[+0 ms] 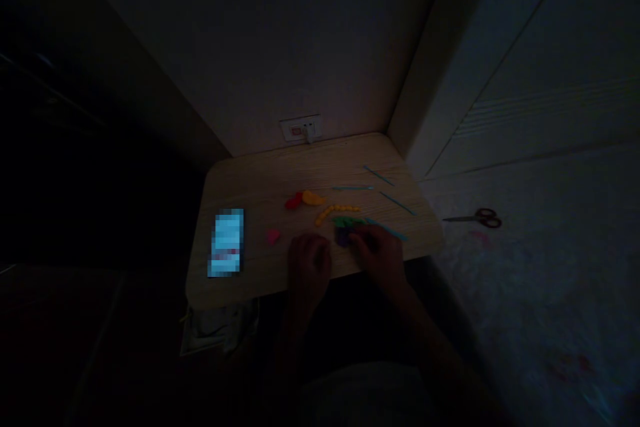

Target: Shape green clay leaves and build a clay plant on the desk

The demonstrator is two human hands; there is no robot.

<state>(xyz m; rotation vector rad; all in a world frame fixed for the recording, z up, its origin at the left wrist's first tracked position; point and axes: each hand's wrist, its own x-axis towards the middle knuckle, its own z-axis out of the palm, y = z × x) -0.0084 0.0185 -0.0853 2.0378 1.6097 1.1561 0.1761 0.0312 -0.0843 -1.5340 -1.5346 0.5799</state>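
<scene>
In dim light, my right hand [379,250] has its fingers pinched at the edge of a dark purple lump of modelling clay [343,236] on the small table. Just left of it, my left hand [309,261] rests near the front edge with fingers curled together; whatever they hold, if anything, is hidden. Green clay [346,221] lies directly behind the purple lump. A row of orange-yellow clay beads [336,209] curves behind that. Further back, a red clay piece [293,201] touches an orange one [313,198]. A pink clay lump [273,236] sits left of my left hand.
A lit phone [227,243] lies at the left of the wooden table [260,177]. Several thin blue sticks [397,203] are at the right. Scissors [480,218] lie on the pale surface beyond the table's right edge. A wall socket [301,128] is behind the table.
</scene>
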